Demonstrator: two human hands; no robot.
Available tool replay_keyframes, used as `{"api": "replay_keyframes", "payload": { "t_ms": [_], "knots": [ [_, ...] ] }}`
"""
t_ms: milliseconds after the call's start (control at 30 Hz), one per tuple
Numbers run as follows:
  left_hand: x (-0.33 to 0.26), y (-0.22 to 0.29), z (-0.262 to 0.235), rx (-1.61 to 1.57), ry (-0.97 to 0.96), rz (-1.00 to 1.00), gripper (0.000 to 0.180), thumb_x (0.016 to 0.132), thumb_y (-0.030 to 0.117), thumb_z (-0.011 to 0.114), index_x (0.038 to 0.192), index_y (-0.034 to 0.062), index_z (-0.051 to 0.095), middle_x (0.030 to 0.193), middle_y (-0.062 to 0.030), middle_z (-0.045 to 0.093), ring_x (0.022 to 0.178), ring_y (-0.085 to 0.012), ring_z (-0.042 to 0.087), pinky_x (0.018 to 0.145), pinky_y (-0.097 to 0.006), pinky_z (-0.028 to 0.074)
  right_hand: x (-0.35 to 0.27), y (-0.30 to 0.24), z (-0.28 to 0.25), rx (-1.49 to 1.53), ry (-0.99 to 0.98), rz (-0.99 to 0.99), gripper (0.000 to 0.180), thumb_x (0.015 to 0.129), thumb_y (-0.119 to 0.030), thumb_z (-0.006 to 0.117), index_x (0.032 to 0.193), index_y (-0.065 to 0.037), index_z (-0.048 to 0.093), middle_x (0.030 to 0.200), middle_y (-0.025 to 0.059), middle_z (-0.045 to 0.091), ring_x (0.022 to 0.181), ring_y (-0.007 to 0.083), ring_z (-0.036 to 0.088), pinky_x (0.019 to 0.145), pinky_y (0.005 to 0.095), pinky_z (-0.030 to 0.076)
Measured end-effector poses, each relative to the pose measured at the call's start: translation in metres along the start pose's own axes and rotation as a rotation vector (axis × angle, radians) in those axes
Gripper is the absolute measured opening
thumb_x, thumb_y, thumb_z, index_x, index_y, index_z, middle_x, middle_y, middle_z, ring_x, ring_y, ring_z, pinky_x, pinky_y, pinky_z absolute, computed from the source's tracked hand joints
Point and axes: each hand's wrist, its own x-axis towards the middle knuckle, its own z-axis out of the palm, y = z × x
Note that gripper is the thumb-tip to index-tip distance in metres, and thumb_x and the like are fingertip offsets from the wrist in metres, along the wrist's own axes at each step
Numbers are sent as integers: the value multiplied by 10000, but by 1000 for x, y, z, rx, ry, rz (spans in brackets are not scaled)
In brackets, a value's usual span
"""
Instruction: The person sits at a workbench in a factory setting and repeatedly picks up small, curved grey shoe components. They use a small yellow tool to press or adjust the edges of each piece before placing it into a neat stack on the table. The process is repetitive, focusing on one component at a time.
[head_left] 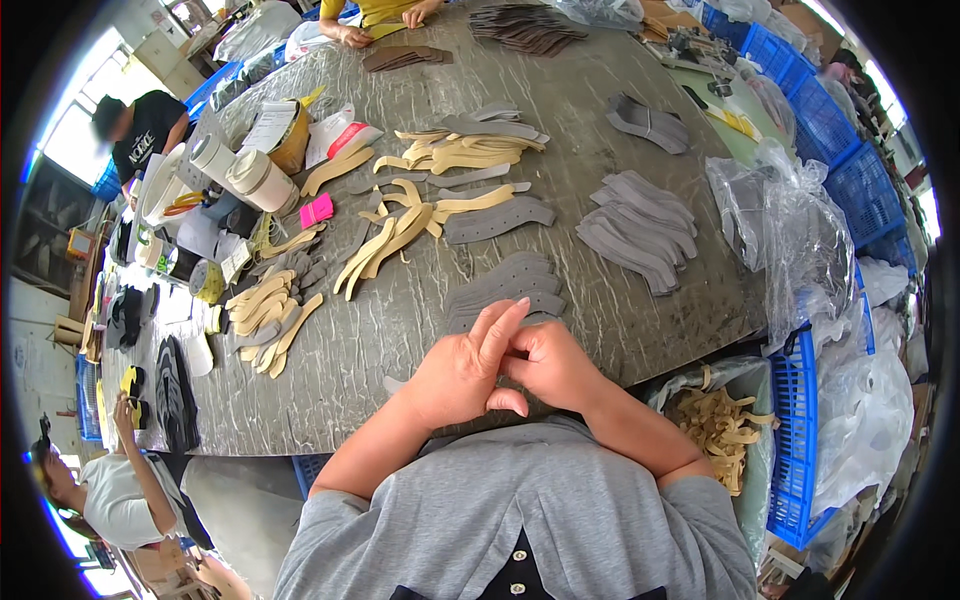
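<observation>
A: Big grey marbled worktable (pixel 620 120) is filling the view. What's lying on it?

B: Near centre, a fanned stack of dark grey curved cut pieces (pixel 505 285) is sitting just beyond the hands, likely within easy reach. To the right, more fanned grey strip pieces (pixel 640 225). Left and centre, tan curved cut pieces (pixel 400 235) are lying in loose groups, seemingly sorted by colour. Far left, white tape rolls (pixel 250 175) are standing by a small pink piece (pixel 317 210).

A: Off the table?

B: Blue plastic crate (pixel 795 440) is sitting near right, next to a lined bin of tan offcut scraps (pixel 720 425), placed below the table edge, probably to catch waste. Clear plastic bags (pixel 800 230) are piling up on the right.

A: Hands?

B: Left hand (pixel 460 375) and right hand (pixel 555 365) are meeting at the near table edge, touching. Left fingers (pixel 497 325) are stretching up, pressed together; right fingers are curling against them. Can't tell if anything's pinched between; nothing visible.

A: Others?

B: Another person's hands (pixel 385 25) are working at the far edge on dark pieces.
</observation>
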Motion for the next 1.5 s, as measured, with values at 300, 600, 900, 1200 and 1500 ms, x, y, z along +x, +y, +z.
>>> {"api": "replay_keyframes", "payload": {
  "t_ms": [300,600,900,1200,1500],
  "knots": [
    [-1,-1,3,-121,-42,-8,1185,675,785,556,1483,-8,207,1373,-280,431,905,-408,659,746,-426,562,0,10,1,201,-25,67,121,804,-33,667,902,35,690,818,79,712,745,119,644,693,281,509],
    [-3,-2,-3,-1027,132,-261,813,929,516,590,1486,24,262,1336,-181,505,895,-172,644,706,-275,534,5,23,2,706,-74,153,56,899,-83,652,869,-36,649,771,21,644,668,85,563,630,241,470],
    [1,-10,7,-833,325,-238,247,953,14,563,1194,30,615,1149,-115,606,912,-143,623,769,-255,537,6,20,12,900,-20,33,86,1001,-133,505,994,-78,571,818,2,585,742,84,550,719,233,460],
    [-1,8,-11,-365,320,-312,185,810,-26,730,979,36,688,941,-71,663,732,-122,628,576,-249,481,1,18,12,93,274,-246,44,989,-31,490,945,-31,481,873,44,549,725,96,508,631,282,443],
    [-3,1,-7,-414,383,-227,129,784,-50,721,892,10,682,869,-89,688,735,-170,657,581,-268,500,0,8,8,401,195,-84,91,964,-51,595,965,39,612,927,83,643,808,135,644,739,272,553]
  ]
}}
